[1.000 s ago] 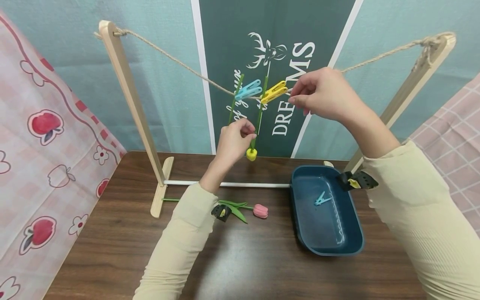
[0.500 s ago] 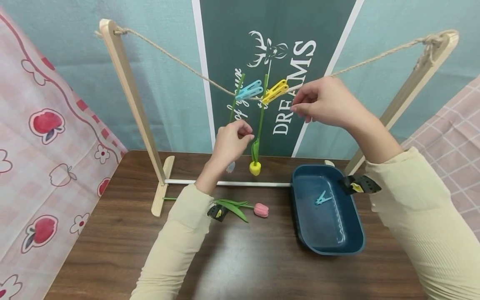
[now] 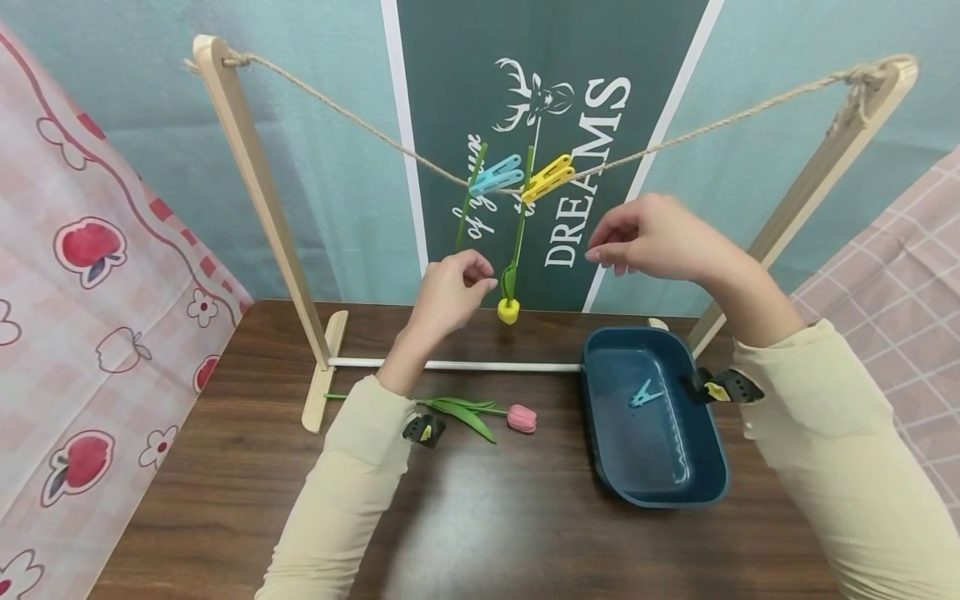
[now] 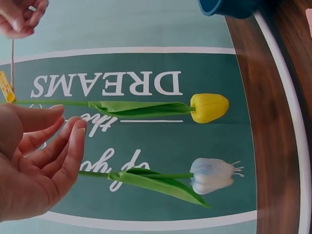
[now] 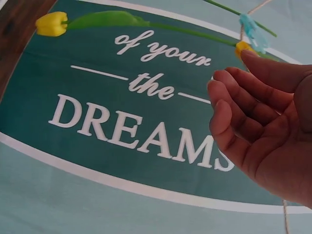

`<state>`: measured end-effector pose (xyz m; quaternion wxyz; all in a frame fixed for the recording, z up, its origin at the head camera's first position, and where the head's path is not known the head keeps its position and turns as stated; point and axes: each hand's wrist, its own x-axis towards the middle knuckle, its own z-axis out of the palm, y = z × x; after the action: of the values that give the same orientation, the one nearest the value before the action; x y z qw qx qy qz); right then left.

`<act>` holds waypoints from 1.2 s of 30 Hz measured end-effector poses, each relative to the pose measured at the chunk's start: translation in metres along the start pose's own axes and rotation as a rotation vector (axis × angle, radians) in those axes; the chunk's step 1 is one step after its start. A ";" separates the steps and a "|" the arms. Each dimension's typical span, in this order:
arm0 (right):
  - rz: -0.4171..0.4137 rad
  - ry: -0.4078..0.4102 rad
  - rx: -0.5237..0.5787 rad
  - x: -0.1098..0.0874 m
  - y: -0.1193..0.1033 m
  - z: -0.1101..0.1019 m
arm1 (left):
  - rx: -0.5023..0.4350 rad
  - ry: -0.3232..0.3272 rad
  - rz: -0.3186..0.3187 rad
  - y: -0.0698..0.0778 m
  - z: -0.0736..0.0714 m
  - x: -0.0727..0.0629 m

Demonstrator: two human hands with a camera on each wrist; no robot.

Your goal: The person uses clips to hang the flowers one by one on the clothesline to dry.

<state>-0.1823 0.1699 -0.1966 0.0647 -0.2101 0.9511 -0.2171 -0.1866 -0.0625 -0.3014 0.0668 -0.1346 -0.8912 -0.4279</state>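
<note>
Two tulips hang head down from a sagging rope (image 3: 337,108). A yellow clothespin (image 3: 548,178) clips the stem of the yellow tulip (image 3: 508,311); a light blue clothespin (image 3: 497,176) clips the other. That second tulip has a pale blue-white bloom (image 4: 212,176), mostly hidden behind my left hand in the head view. My left hand (image 3: 452,292), fingers loosely bent and holding nothing, is beside the hanging stems. To the right of the yellow clothespin and below the rope is my right hand (image 3: 660,237), also holding nothing, with its fingers loosely curled.
Wooden posts (image 3: 258,192) carry the rope at both sides, with a white rod (image 3: 502,367) low between them. A pink tulip (image 3: 521,418) lies on the brown table (image 3: 480,517). The dark blue basin (image 3: 660,503) at right contains a light blue clothespin (image 3: 645,394).
Both hands have drawn away from the hanging tulips: the left moved slightly left and down, the right lower and off the rope. The yellow tulip swung a little and hangs from its clothespin.
</note>
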 end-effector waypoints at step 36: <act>0.187 -0.165 0.271 -0.037 0.140 0.061 | 0.081 -0.142 -0.169 -0.067 -0.017 -0.030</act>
<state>-0.1883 0.2770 -0.3115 0.1903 -0.1274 0.9199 -0.3184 -0.1778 -0.1210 -0.3480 -0.0275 -0.0863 -0.9184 -0.3852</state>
